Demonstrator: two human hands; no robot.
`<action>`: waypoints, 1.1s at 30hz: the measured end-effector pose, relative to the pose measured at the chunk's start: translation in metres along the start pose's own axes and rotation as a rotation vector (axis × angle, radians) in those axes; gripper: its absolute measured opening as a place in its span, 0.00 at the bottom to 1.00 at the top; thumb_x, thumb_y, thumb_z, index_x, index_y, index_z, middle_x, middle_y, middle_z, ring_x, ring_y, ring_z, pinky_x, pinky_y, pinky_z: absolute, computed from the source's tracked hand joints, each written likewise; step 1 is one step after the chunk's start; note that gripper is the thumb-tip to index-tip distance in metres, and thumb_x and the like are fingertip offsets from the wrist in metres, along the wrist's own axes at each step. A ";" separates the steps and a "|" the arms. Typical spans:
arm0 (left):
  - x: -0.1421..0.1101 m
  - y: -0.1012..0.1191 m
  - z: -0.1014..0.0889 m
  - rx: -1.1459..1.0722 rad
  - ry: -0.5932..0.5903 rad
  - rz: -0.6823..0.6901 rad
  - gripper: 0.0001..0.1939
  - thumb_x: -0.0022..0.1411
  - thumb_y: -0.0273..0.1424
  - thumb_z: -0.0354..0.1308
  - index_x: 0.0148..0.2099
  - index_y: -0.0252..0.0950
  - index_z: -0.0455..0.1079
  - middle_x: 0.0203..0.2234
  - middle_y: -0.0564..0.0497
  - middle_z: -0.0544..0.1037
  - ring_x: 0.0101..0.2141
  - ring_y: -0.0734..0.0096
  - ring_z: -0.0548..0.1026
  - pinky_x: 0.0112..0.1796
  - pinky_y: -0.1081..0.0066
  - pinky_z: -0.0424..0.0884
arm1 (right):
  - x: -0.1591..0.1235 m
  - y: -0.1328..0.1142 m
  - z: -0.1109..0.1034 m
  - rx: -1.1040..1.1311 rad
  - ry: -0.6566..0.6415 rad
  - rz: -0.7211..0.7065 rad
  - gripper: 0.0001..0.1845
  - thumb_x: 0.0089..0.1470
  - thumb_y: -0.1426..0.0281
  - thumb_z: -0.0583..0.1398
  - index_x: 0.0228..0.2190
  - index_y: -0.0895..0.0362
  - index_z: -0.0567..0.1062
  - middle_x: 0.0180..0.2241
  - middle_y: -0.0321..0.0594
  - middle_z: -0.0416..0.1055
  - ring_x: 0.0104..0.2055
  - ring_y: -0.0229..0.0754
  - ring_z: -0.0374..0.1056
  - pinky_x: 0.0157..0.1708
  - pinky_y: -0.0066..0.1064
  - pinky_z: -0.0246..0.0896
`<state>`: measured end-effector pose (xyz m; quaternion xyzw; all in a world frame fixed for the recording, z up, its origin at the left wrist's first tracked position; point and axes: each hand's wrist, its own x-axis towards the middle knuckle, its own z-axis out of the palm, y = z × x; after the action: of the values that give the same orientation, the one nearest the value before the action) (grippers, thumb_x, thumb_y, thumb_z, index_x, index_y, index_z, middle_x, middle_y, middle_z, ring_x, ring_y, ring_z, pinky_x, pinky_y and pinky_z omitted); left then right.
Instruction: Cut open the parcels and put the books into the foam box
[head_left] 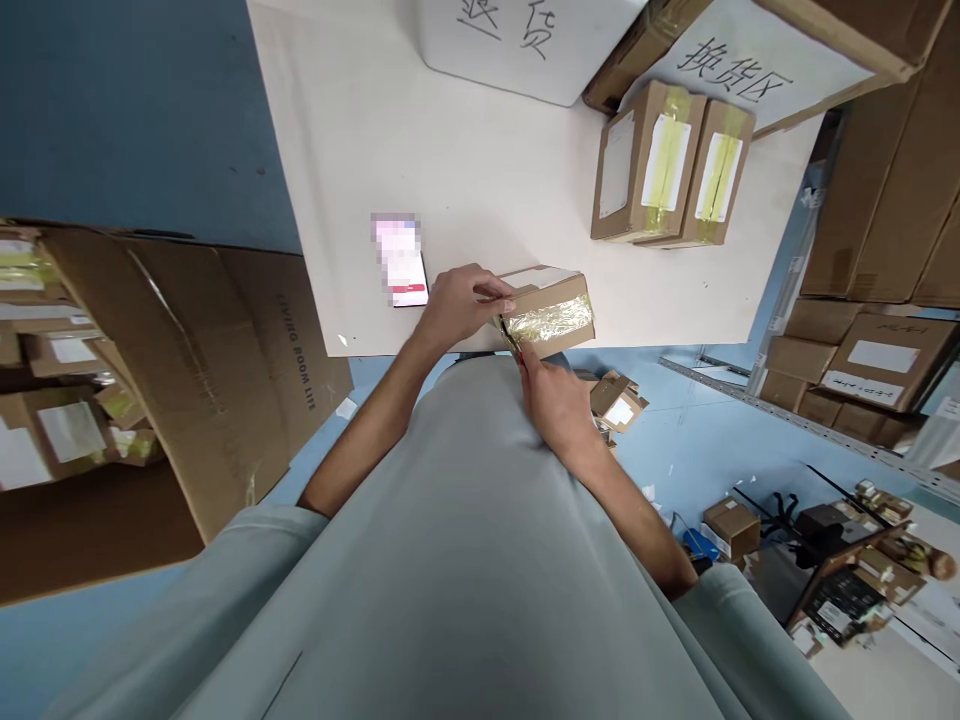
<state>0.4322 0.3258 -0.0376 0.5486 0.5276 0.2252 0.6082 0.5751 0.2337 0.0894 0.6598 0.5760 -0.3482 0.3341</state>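
Note:
A small brown carton [546,318] with shiny clear tape along its side sits at the near edge of the white table. My left hand [463,305] is closed on the carton's left end, with thumb and fingertips at its upper corner. At the same end, lower down, my right hand [559,403] is closed round a slim tool [517,352] that shows a little red. Most of that tool is hidden by the fingers, so its exact kind cannot be made out. A phone [407,262] with a lit screen lies left of the carton.
Two taped cartons [671,165] stand at the table's right, before a large labelled box [739,65]. A white bin [525,45] is at the back. A big open cardboard box [247,370] holding parcels stands left. Opened cartons [619,400] lie on the floor; stacked boxes [874,360] fill the right.

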 end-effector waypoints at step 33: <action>0.013 0.034 0.034 0.340 0.160 0.264 0.12 0.78 0.31 0.57 0.56 0.43 0.82 0.56 0.45 0.82 0.61 0.53 0.80 0.66 0.47 0.77 | -0.004 0.081 0.016 0.430 0.423 0.225 0.25 0.80 0.63 0.47 0.65 0.58 0.74 0.49 0.53 0.86 0.43 0.54 0.82 0.42 0.34 0.64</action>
<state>0.4775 0.3321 -0.0172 0.6878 0.5281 0.2535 0.4286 0.6535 0.2087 0.0873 0.8325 0.4696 -0.2779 0.0963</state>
